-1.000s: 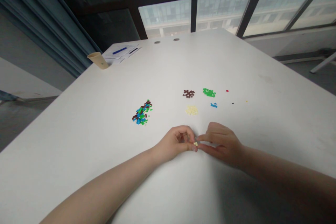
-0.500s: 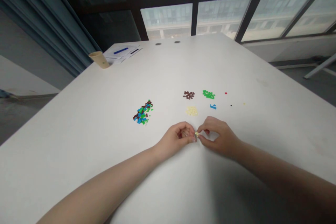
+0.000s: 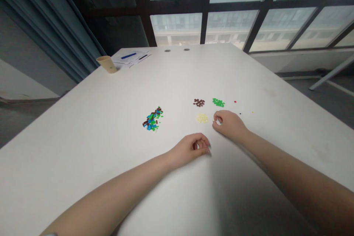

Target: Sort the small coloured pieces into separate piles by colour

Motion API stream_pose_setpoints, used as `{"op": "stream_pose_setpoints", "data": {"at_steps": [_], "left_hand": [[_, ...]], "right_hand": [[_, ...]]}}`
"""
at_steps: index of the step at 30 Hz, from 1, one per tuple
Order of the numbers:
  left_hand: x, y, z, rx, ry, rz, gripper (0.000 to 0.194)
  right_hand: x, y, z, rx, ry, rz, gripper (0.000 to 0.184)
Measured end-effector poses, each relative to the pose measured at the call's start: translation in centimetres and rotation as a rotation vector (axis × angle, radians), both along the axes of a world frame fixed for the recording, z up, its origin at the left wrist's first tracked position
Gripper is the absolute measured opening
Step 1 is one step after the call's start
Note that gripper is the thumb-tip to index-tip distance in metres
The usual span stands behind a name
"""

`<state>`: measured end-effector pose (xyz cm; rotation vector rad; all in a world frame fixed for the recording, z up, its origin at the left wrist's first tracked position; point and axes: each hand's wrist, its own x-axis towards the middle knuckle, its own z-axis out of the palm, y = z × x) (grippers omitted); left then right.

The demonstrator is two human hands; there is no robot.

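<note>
My left hand (image 3: pixel 193 148) rests on the white table (image 3: pixel 110 125) with its fingers curled in a pinch; what it holds, if anything, I cannot make out. My right hand (image 3: pixel 228 124) is further away, fingers pinched together just right of a small pile of cream pieces (image 3: pixel 202 118); what is in that pinch is too small to see. Behind it lie a brown pile (image 3: pixel 198 102) and a green pile (image 3: pixel 218 102). A mixed heap of blue, green and brown pieces (image 3: pixel 152 118) sits to the left.
A paper cup (image 3: pixel 106 64) and papers with a blue pen (image 3: pixel 132 56) stand at the far left corner. Tiny red (image 3: pixel 235 101), black (image 3: pixel 240 113) and yellow (image 3: pixel 252 112) bits lie right of the piles. Large windows rise behind the table.
The hands were pinched together over a small cream piece. My right hand has moved away and forward to the cream pile. My left hand stays, still curled.
</note>
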<state>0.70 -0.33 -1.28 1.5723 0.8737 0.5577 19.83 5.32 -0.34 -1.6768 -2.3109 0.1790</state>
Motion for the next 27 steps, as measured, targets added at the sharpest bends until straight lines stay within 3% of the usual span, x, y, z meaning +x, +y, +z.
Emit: {"op": "stream_pose_setpoints", "data": {"at_steps": [11,16,19,22,24,27], "left_hand": [[0.0,0.0,0.5,0.066,0.066,-0.053,0.018],[-0.1,0.0,0.8,0.288,0.19,-0.019,0.017],[-0.8,0.7,1.3,0.555,0.48,0.078,0.02],[-2.5,2.0,2.4,0.742,0.965,0.246,0.024],[-4.0,3.0,3.1,0.754,1.231,0.394,0.028],[-5.8,4.2,3.6,0.696,1.407,0.496,0.031]], "right_hand": [[-1.4,1.3,0.0,-0.053,-0.015,-0.012,0.016],[-0.8,-0.9,0.5,-0.041,-0.002,-0.002,0.015],[-0.7,-3.3,0.1,-0.035,0.021,0.032,0.014],[-0.8,-5.0,-0.7,-0.024,0.039,0.074,0.017],[-0.7,-5.4,-1.0,-0.032,0.045,0.095,0.019],[-0.4,-5.1,-1.1,-0.083,0.067,0.121,0.022]]}}
